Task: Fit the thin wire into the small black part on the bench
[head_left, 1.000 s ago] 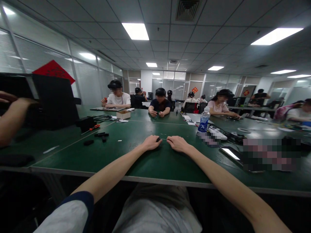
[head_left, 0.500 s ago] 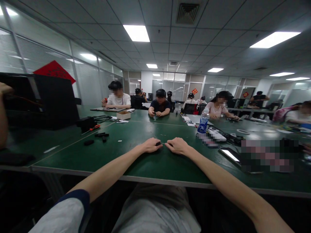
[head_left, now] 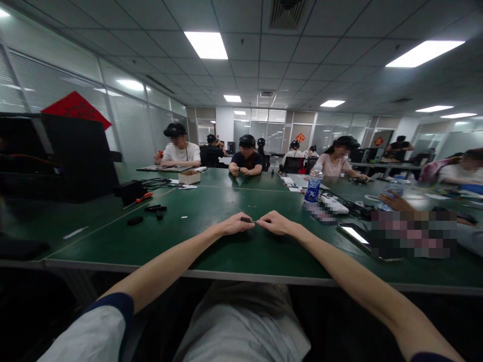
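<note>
My left hand (head_left: 238, 224) is closed on a small black part (head_left: 246, 219), low over the middle of the green table (head_left: 222, 256). Just to its right, my right hand (head_left: 276, 222) is closed with its fingertips pinched on something thin, too small to name, that points toward the black part. A narrow gap separates the two hands. Left of them, several small black pieces (head_left: 155, 208) and a white scrap (head_left: 184, 217) lie on the tabletop.
At the left are an orange-handled screwdriver (head_left: 144, 197), black cables and an open box (head_left: 189, 177). A bottle (head_left: 313, 186), power strip (head_left: 335, 204) and phone (head_left: 354, 234) are at the right. A person's hand (head_left: 398, 201) reaches in there; others sit across the table.
The view has shifted slightly. More of the black part shows in my left hand. Another person's hand and a second bottle have appeared at the right, and an arm at the far left has gone.
</note>
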A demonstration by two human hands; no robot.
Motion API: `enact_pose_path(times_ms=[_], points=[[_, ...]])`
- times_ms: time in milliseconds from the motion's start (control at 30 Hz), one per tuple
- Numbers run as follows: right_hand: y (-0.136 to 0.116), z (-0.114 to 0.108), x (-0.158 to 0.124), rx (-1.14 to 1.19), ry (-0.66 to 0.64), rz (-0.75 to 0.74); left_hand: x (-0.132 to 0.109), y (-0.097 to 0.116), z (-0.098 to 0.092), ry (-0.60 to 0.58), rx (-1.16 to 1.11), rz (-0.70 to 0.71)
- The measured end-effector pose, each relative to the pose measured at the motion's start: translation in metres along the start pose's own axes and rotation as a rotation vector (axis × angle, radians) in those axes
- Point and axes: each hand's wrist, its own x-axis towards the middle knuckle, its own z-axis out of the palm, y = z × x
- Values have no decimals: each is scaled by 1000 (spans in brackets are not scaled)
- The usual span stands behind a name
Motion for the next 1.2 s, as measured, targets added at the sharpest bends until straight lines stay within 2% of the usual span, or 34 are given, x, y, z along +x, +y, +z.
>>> enact_pose_path(times_ms=[367, 567, 933, 1200], points=[[5, 6, 2, 423, -81, 149, 2, 4, 3, -68, -441, 2], [5, 9, 2, 587, -106, 223, 4, 5, 3, -95, -516, 45], [9, 11, 4, 607, -99, 236, 9, -1, 6, -68, -632, 18], [6, 9, 4, 477, -51, 218, 15, -5, 6, -40, -706, -168]])
